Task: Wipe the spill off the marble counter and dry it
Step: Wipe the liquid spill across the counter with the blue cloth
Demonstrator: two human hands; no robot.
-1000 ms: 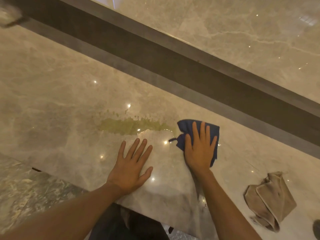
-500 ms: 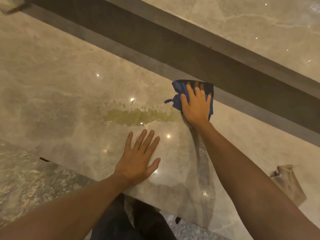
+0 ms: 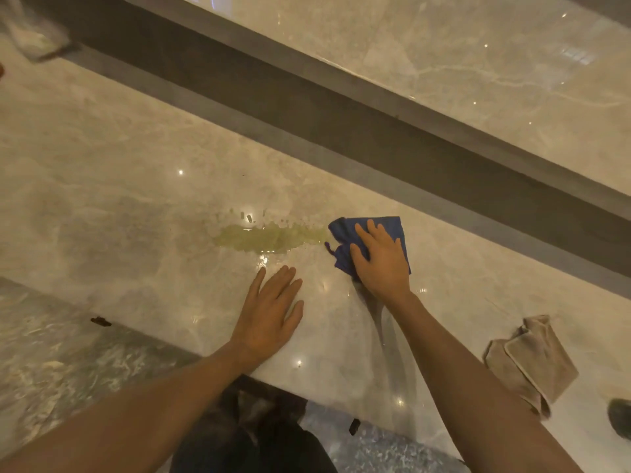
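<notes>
A yellowish spill (image 3: 269, 237) lies in a long puddle on the beige marble counter (image 3: 102, 199). My right hand (image 3: 382, 264) presses flat on a crumpled blue cloth (image 3: 348, 230) just right of the puddle's end. My left hand (image 3: 269, 308) rests flat on the counter below the spill, fingers spread, holding nothing. A folded beige cloth (image 3: 532, 360) lies on the counter at the right, apart from both hands.
A dark recessed ledge (image 3: 341, 131) runs diagonally behind the counter, with a higher marble surface (image 3: 444, 63) beyond it. The counter's front edge runs below my left wrist, with mottled floor (image 3: 68, 363) beneath. A dark object (image 3: 619, 418) shows at the right edge.
My right hand has pulled the blue cloth back from the ledge toward me, beside the spill's right end. My left hand stays flat in place.
</notes>
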